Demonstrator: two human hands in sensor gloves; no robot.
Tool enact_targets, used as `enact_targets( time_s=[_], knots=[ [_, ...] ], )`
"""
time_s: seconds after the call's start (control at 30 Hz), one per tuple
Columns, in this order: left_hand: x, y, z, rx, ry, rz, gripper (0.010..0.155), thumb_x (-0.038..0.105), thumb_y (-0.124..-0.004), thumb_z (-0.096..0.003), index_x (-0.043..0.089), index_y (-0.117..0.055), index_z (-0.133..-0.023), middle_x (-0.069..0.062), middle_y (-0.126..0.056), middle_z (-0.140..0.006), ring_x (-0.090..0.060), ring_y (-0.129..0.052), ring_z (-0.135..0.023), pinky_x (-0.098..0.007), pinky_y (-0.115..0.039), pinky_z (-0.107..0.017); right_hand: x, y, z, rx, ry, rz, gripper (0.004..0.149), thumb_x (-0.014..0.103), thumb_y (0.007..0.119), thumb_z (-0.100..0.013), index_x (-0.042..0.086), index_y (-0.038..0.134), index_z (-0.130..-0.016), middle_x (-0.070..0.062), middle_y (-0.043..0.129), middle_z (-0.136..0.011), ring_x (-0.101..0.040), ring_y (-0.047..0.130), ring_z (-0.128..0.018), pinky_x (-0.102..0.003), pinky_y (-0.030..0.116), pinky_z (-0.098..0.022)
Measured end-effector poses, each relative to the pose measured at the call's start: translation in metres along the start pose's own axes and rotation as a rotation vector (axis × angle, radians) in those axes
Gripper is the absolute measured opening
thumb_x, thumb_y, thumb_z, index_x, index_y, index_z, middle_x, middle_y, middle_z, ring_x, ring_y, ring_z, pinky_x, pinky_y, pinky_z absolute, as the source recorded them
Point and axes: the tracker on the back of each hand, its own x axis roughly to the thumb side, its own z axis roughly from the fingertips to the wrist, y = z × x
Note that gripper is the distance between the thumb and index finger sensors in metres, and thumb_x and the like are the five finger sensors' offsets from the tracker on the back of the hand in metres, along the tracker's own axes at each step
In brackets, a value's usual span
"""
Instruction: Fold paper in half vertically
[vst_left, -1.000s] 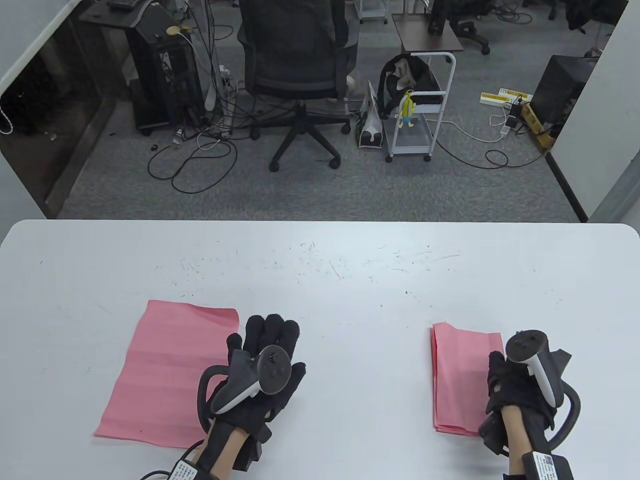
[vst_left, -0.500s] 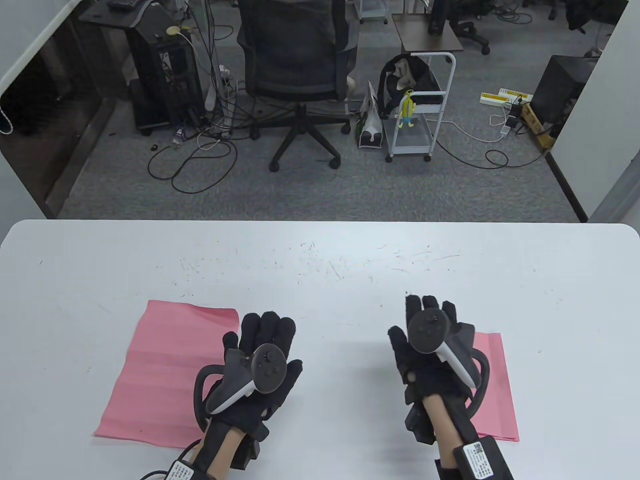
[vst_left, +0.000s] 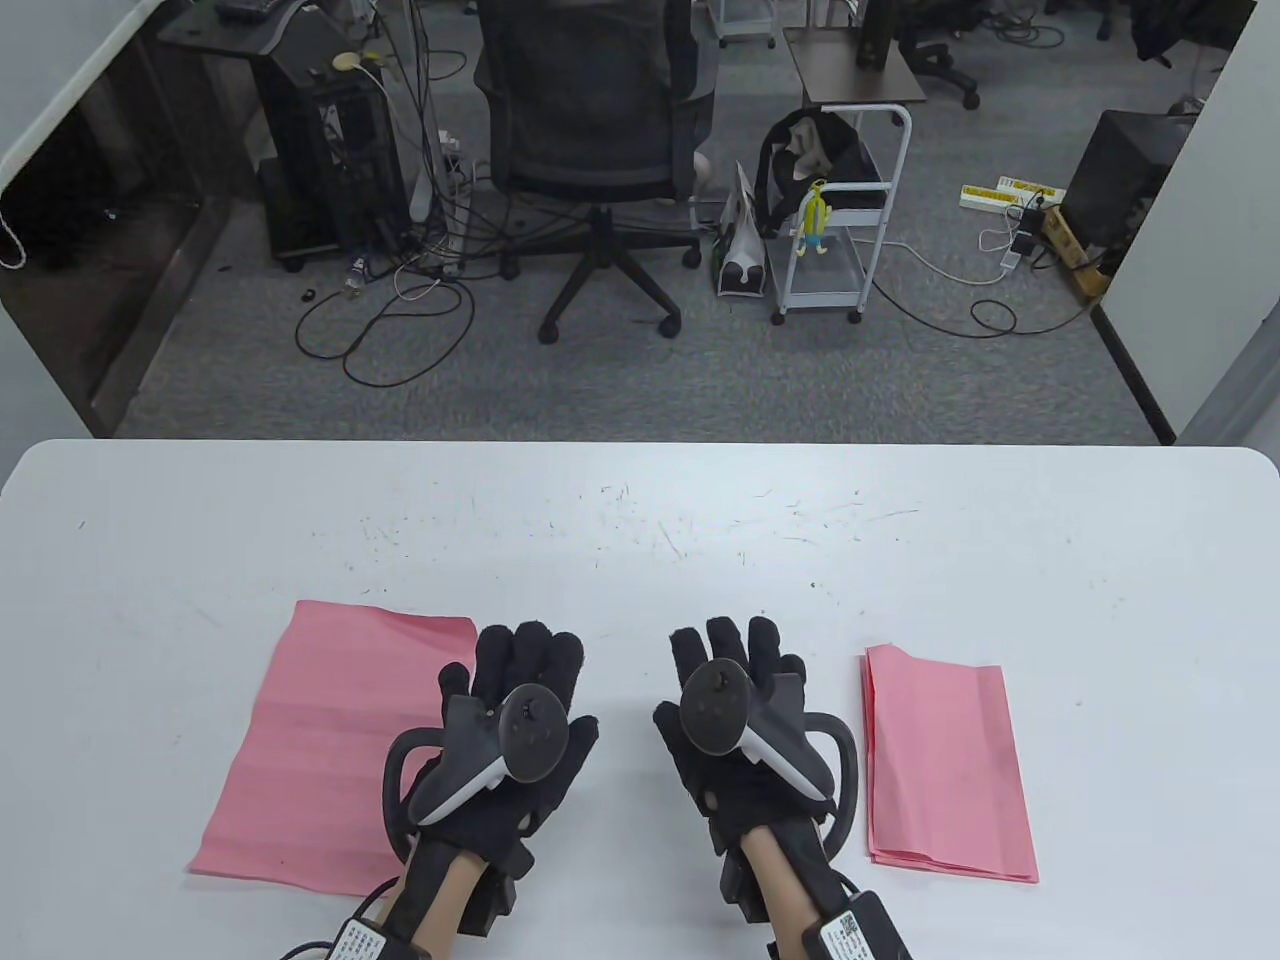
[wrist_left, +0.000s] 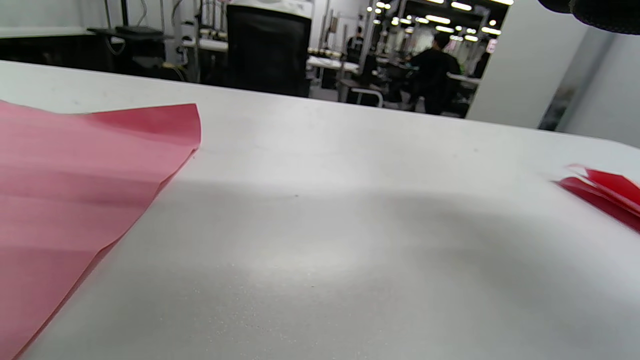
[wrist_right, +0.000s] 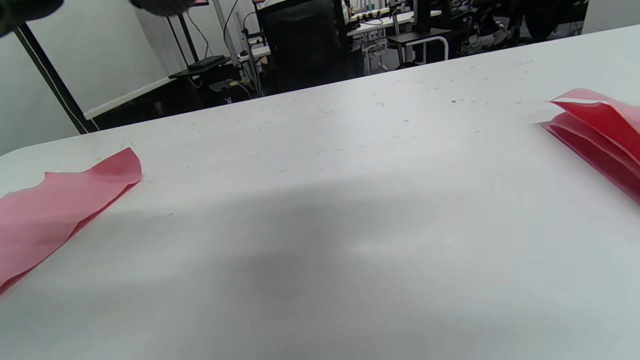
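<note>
Hovering flat, fingers spread: left hand (vst_left: 510, 720), right hand (vst_left: 735, 725), between pink papers (vst_left: 330, 740).

Two pink paper items lie on the one white desk (vst_left: 640, 520): one flat, unfolded pink paper sheet (vst_left: 330, 745) on the left and one folded pink paper stack (vst_left: 945, 765) on the right; how many sheets the stack holds cannot be told. Two black-gloved hands are over the desk, one left hand (vst_left: 515, 720) and one right hand (vst_left: 735, 720), each carrying one tracker. On the floor beyond stand one black mesh office chair (vst_left: 595, 120) and one white wire trolley (vst_left: 845, 215).
</note>
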Motion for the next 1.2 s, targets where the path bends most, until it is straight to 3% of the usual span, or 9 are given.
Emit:
enact_targets(
  time_s=[0.5, 0.67, 1.0, 1.2],
  knots=[
    [-0.01, -0.003, -0.004, -0.015, 0.042, -0.024, 0.079, 0.067, -0.042, -0.0537, 0.039, -0.003, -0.116, 0.004, -0.001, -0.129, -0.033, -0.001, -0.118, -0.066, -0.019, -0.084, -0.012, -0.005, 0.008, 0.004, -0.011, -0.03, 0.071, 0.051, 0.067, -0.05, 0.033, 0.032, -0.109, -0.004, 0.023, -0.118, -0.039, 0.012, -0.106, -0.063, 0.024, -0.076],
    [-0.041, -0.009, -0.019, -0.128, 0.167, -0.054, 0.079, 0.066, -0.043, -0.0535, 0.039, -0.004, -0.116, 0.004, -0.001, -0.128, -0.033, -0.001, -0.118, -0.065, -0.018, -0.085, -0.024, -0.006, 0.011, 0.015, 0.002, -0.045, 0.07, 0.05, 0.067, -0.05, 0.032, 0.033, -0.108, -0.006, 0.024, -0.118, -0.04, 0.014, -0.106, -0.064, 0.025, -0.076],
    [-0.131, -0.025, -0.038, -0.341, 0.473, 0.009, 0.077, 0.065, -0.047, -0.0535, 0.042, -0.008, -0.116, 0.005, 0.003, -0.126, -0.032, 0.004, -0.116, -0.065, -0.015, -0.084, -0.026, -0.006, 0.013, 0.014, -0.019, -0.065, 0.07, 0.05, 0.068, -0.05, 0.031, 0.035, -0.109, -0.007, 0.026, -0.118, -0.041, 0.016, -0.106, -0.064, 0.026, -0.075],
    [-0.168, -0.048, -0.042, -0.475, 0.599, 0.054, 0.079, 0.066, -0.049, -0.0535, 0.043, -0.003, -0.114, 0.003, 0.006, -0.125, -0.037, 0.003, -0.116, -0.068, -0.018, -0.083, -0.027, -0.007, 0.014, 0.008, -0.026, -0.079, 0.07, 0.05, 0.068, -0.049, 0.031, 0.035, -0.109, -0.007, 0.026, -0.118, -0.042, 0.016, -0.106, -0.065, 0.026, -0.075]
  ],
)
